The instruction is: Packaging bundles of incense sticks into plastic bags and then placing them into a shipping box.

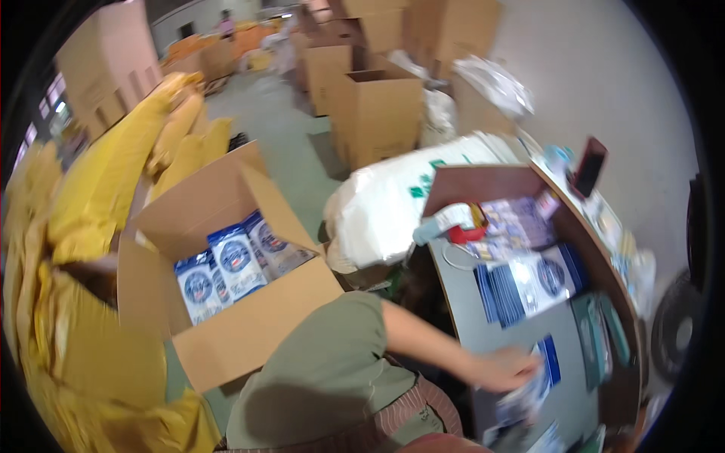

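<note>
Workbench [570,404] with a grey top at four o'clock, seen from above, and beside it an open cardboard carton [257,328] at nine o'clock. Inside the carton stand several blue-and-white printed pouches [236,260], rounded as if filled; these look like the finished part. Bare space shows around them and the flaps stand up, so the carton seems only partly packed and not ready to close.

More is left on the bench: a fanned stack of flat blue-and-white packets [529,285] lies toward four o'clock, and purple-and-white printed packets [517,223] rest at three o'clock, near the far end.

Between four and five o'clock, the bare left hand [507,370] reaches across to a pale, blurred pouch [522,399] over the bench, apparently the one being handled. The fingers are bunched together at its edge; blur hides whether they are clamped on it, so I cannot tell. The right hand cannot be made out, nor its grip.

Bulging yellow sacks [113,166] line ten o'clock.
</note>
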### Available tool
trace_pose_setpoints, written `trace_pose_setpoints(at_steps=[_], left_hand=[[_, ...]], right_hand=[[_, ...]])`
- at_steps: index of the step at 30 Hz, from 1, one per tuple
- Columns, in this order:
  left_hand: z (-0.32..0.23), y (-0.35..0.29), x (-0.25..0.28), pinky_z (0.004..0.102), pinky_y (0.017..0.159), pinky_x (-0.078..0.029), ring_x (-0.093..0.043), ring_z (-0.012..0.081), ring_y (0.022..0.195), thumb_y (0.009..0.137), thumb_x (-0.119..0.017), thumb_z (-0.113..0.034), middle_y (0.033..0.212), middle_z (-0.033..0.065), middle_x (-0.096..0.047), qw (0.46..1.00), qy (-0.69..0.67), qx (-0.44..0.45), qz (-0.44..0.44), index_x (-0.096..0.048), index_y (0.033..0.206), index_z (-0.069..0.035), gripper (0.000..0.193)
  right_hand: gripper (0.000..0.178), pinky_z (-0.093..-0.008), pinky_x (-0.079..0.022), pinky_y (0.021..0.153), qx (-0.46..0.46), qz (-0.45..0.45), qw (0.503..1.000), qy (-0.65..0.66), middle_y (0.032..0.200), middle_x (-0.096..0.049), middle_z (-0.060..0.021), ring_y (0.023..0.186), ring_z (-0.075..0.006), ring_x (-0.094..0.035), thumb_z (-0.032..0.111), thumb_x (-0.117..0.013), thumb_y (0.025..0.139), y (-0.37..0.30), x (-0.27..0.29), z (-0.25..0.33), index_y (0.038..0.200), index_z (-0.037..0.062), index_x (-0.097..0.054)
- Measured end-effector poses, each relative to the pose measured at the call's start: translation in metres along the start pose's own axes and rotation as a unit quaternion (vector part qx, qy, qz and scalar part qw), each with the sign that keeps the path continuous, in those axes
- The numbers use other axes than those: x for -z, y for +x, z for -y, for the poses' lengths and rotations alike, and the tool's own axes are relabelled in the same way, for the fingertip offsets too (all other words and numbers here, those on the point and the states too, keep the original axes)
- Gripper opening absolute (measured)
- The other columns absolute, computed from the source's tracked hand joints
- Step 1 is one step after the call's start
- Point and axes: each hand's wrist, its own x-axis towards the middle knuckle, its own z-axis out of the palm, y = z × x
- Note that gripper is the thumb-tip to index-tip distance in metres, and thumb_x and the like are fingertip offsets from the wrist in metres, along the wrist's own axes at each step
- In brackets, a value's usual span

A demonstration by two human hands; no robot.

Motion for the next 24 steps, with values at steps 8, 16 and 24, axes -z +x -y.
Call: trace_pose_setpoints(at_steps=[8,16,24], left_hand=[[-0.102,0.151,0.079,0.0259,0.047,-0.047,-0.059,0.0107,0.054,0.076,-0.056,-0.005,0.068,0.0077,-0.065,0.991,0.044,0.044,0.122,-0.064,0.103,0.003,0.028],[-0.123,0.198,0.053,0.0258,0.05,-0.044,-0.053,0.0086,0.055,0.079,-0.056,-0.003,0.064,0.0042,-0.059,0.986,0.097,-0.025,0.137,-0.065,0.107,0.003,0.03],[-0.004,0.083,0.045,0.0437,0.065,-0.05,-0.063,0.0339,0.07,0.08,-0.057,-0.007,0.079,0.0189,-0.065,0.851,0.387,-0.049,0.353,-0.067,0.103,-0.008,0.025]], right_hand=[[0.026,-0.0194,-0.036,0.039,-0.036,-0.062,0.972,0.222,0.054,-0.052,0.0017,0.042,-0.0039,-0.046,0.015,-0.05,0.089,0.053,0.162,0.02,0.103,0.0069,-0.07],[0.021,-0.0199,-0.04,0.04,-0.105,-0.118,0.947,0.279,0.059,-0.058,-0.0001,0.044,-0.0064,-0.052,0.013,-0.054,0.092,0.064,0.189,-0.018,0.104,0.0058,-0.068],[0.062,-0.04,-0.041,0.1,-0.104,-0.026,0.989,-0.097,0.129,-0.054,-0.0172,0.119,-0.031,-0.052,0.036,-0.061,0.089,-0.044,0.095,-0.091,0.139,0.0056,-0.041]])
